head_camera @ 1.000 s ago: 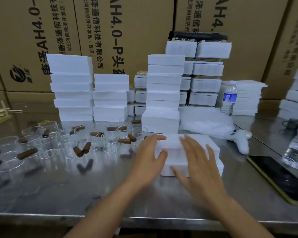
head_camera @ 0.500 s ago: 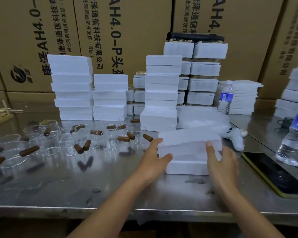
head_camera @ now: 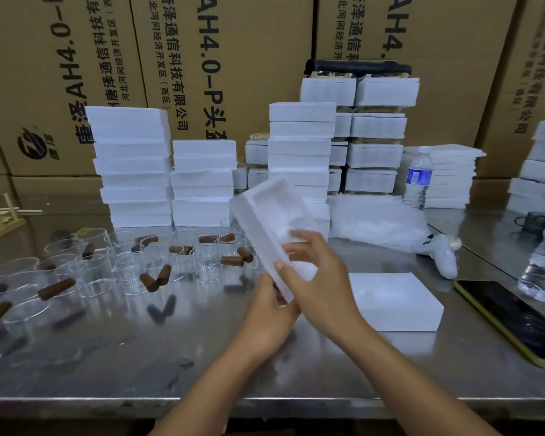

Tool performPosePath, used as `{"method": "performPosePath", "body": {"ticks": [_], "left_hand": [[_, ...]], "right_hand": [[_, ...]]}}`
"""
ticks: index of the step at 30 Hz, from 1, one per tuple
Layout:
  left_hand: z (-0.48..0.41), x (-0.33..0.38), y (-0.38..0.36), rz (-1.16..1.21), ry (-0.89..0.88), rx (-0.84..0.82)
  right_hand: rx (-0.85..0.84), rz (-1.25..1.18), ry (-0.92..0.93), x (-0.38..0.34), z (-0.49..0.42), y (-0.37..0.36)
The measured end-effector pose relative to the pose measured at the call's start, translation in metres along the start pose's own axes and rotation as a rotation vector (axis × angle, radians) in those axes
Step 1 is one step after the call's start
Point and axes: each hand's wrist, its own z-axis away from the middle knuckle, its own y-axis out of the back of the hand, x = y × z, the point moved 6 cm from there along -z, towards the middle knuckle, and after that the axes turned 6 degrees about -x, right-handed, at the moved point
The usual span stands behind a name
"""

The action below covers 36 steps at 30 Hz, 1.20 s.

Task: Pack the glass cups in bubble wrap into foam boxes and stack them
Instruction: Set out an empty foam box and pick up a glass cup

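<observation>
At frame centre, one tilted foam box half is in the grip of both hands: the left hand clasps its lower corner and the right hand pinches its edge. Swinging it carelessly could clip the glass cups crowded just left on the desk, or snap the foam. A second half lies lower right, there are two water bottles, and the cups number over a dozen.
</observation>
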Motion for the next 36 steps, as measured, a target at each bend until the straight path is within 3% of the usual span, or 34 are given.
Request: {"method": "performPosePath", "body": {"ticks": [3,7,9,12,15,21,23,25,27,30,32,36], "left_hand": [[0.007,0.001,0.007,-0.029,-0.040,-0.067],[0.015,-0.016,0.035,-0.320,0.024,-0.109],[0.016,-0.015,0.066,-0.386,0.003,0.089],[0.024,-0.008,0.118,-0.261,-0.031,0.530],[0.029,-0.005,0.144,-0.125,-0.099,0.716],[0.015,-0.013,0.130,-0.419,-0.017,0.527],[0.015,-0.018,0.127,-0.476,0.010,0.502],[0.015,-0.018,0.126,-0.492,0.000,0.504],[0.014,-0.017,0.125,-0.497,-0.006,0.500],[0.012,-0.017,0.122,-0.492,-0.032,0.482],[0.012,-0.017,0.120,-0.487,-0.049,0.462],[0.012,-0.016,0.119,-0.482,-0.060,0.452]], "right_hand": [[-0.057,0.024,-0.006,0.003,-0.005,-0.014],[-0.152,0.071,-0.004,0.010,-0.011,-0.021],[-0.201,0.089,0.008,0.015,-0.012,-0.021],[-0.330,0.191,0.043,0.022,-0.009,-0.028],[-0.473,0.332,0.068,0.028,-0.005,-0.041],[-0.645,0.513,0.130,0.033,-0.006,-0.061],[-0.546,0.470,0.102,0.033,-0.019,-0.056],[-0.330,0.419,0.059,0.037,-0.043,-0.043],[-0.197,0.431,-0.095,0.053,-0.068,-0.033],[-0.309,0.659,-0.390,0.087,-0.094,-0.035],[-0.412,0.759,-0.479,0.103,-0.102,-0.040],[-0.466,0.621,-0.528,0.122,-0.112,-0.048]]}}
